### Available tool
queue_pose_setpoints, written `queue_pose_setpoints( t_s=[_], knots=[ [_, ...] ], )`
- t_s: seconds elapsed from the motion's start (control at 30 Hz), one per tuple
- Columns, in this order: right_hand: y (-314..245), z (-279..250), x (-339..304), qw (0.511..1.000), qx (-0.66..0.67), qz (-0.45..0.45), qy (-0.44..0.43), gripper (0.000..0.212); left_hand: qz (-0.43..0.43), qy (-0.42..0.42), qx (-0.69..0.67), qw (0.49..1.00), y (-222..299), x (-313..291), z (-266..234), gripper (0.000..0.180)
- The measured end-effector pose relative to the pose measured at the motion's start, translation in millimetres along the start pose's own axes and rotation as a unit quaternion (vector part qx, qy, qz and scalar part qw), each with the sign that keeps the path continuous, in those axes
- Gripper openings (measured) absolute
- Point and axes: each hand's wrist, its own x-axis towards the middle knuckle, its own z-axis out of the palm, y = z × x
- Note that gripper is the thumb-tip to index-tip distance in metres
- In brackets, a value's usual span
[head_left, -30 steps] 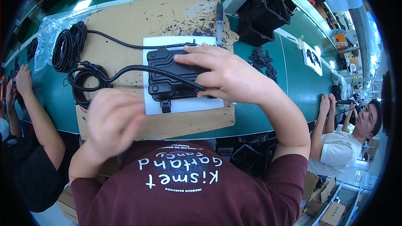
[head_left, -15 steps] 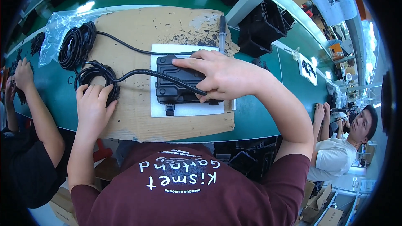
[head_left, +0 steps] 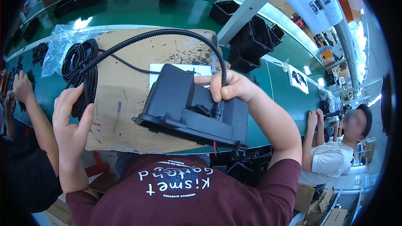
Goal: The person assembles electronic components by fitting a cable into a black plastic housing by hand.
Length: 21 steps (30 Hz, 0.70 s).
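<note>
In the head view, your two hands are well apart. Your right hand (head_left: 234,87) is clamped on the black housing (head_left: 167,96): thumb and forefinger pinch the ribbed cable (head_left: 167,32) just above where it enters the shell, while other fingers go behind. The housing is tilted, mostly left of that hand, its rim toward you; a short red wire (head_left: 215,147) shows under the rim. I cannot tell whether any of it rests on the cardboard (head_left: 117,129).

From your right hand, the ribbed cable arches over to the black coil (head_left: 83,65) at your left hand (head_left: 71,113). That hand is cupped at the coil's near end, thumb on one side, fingers on the other; I cannot tell whether it grips.

A thin black cable (head_left: 125,65) runs between your hands, beyond them, to a white sheet (head_left: 157,68) partly hidden behind the housing. Beyond your left hand lies a clear plastic bag (head_left: 60,54).
</note>
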Motion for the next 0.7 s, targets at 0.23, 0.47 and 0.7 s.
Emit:
queue_pose_setpoints(
  t_s=[0.23, 0.47, 0.7],
  knots=[
    [56.4, 3.0, -40.9, 0.959, 0.272, -0.061, 0.043, 0.025, 0.027, -0.042, -0.082, 0.995, 28.0, 10.5, 11.6, 0.039],
    [83.7, 12.3, -93.2, 0.936, 0.302, -0.127, 0.129, 0.028, 0.05, -0.091, -0.108, 0.989, 64.9, 20.8, 33.9, 0.04],
    [78.6, 14.4, -178.2, 0.921, 0.284, -0.167, 0.208, 0.019, 0.154, -0.155, -0.125, 0.968, 124.2, 36.0, 66.3, 0.042]
  ],
)
